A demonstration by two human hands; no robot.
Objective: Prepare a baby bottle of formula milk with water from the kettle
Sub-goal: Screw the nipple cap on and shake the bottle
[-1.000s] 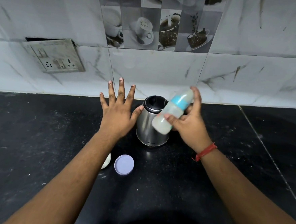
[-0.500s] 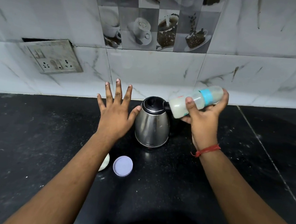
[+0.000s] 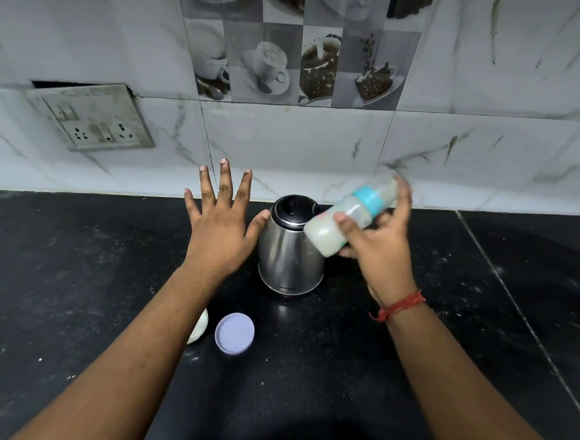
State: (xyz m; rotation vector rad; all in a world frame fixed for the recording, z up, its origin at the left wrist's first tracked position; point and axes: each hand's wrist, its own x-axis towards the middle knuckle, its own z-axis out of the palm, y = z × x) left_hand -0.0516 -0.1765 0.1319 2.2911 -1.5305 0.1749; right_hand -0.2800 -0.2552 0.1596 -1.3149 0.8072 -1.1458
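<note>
My right hand [image 3: 382, 250] grips a baby bottle [image 3: 347, 217] with a blue collar and milky liquid inside. The bottle is tilted, its base low toward the left and its capped end up toward the right, and it looks blurred. A steel kettle [image 3: 287, 261] with a black lid stands on the black counter just below and left of the bottle. My left hand [image 3: 221, 225] hovers flat with spread fingers left of the kettle, the thumb tip at the kettle's shoulder, holding nothing.
A lilac round lid [image 3: 234, 332] lies on the black counter [image 3: 71, 290] in front of the kettle. A pale round object [image 3: 198, 327] sits mostly hidden under my left forearm. A switch and socket plate [image 3: 93, 120] hangs on the marble-tiled wall.
My right hand has swung the bottle from tilted steeply over the kettle, out to the right and nearly level, then back down toward the kettle. The left hand stayed put.
</note>
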